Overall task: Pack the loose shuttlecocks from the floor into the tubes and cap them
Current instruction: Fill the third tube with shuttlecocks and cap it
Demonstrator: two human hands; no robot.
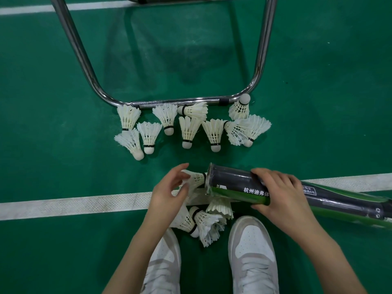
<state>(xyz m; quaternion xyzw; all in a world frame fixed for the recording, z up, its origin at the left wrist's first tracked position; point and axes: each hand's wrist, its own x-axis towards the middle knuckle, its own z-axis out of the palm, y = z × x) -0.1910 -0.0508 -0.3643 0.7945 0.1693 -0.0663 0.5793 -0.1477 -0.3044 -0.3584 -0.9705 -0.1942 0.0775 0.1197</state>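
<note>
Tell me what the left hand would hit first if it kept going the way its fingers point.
The left hand points right, toward the tube. It already holds a shuttlecock whose cork sits at the open mouth, so the tube's rim would probably come first; depth is unclear.

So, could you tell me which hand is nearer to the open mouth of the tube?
Left. The left hand holds a shuttlecock right at the tube mouth; the right hand grips the tube further along its body.
</note>
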